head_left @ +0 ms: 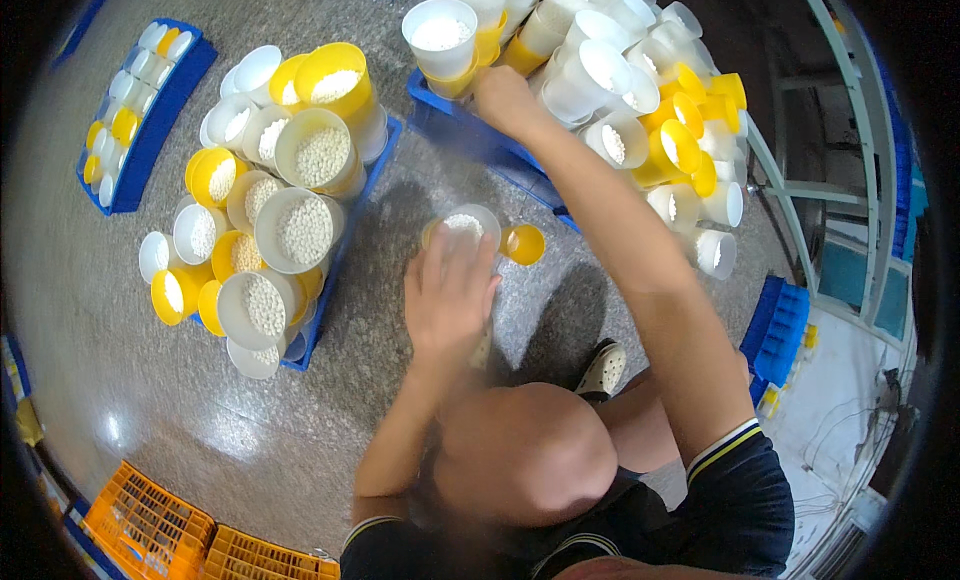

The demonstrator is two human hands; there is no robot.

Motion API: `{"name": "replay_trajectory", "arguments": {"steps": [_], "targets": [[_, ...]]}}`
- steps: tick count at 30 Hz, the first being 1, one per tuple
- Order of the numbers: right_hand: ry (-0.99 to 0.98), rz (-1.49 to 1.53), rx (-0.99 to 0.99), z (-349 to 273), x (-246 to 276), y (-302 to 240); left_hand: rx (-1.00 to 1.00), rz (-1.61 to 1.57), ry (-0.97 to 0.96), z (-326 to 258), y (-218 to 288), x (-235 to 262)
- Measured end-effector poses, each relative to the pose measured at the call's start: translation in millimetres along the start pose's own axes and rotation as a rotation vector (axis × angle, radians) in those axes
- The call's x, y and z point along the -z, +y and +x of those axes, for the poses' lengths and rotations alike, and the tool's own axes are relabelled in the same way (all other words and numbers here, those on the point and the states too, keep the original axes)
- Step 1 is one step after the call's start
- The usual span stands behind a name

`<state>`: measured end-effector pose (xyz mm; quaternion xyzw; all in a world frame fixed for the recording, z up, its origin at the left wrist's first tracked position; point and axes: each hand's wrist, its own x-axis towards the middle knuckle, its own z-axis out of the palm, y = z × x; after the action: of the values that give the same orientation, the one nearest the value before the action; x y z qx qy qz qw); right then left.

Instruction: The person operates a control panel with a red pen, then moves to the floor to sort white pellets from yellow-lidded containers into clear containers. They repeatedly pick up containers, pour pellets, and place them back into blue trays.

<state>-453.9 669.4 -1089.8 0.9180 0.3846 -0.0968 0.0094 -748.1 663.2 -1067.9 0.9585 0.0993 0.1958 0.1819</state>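
My right hand (505, 102) reaches to the edge of the far blue tray, its fingers curled against a yellow cup (452, 84). A translucent cup of small white balls (440, 34) sits on top of that yellow cup. Where exactly the fingertips grip is hidden. Below, my left hand (450, 295) is stretched out, fingers extended over the near side of another translucent cup (476, 220) with white contents, standing on the floor. Beside this cup, on its right, is a small yellow cup (523, 245).
A blue tray (345, 230) at left is piled with white and yellow cups of balls. Many more cups (600, 70) crowd the far blue tray (455, 125). Another filled tray (165, 120) lies far left; orange crates (150, 520) stand lower left. Metal framing (850, 190) rises at right.
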Motion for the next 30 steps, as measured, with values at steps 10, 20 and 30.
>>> {"name": "replay_trajectory", "arguments": {"steps": [10, 20, 30], "targets": [[0.056, 0.255, -0.608, 50, -54, 24, 0.036, -0.017, 0.101, -1, 3, -13], [0.123, 0.328, -0.766, 51, -51, 15, 0.045, 0.004, 0.108, -1, 2, -12], [0.221, 0.407, -0.701, 32, -11, 2, 0.018, 0.039, 0.108, 1, 1, -12]]}}
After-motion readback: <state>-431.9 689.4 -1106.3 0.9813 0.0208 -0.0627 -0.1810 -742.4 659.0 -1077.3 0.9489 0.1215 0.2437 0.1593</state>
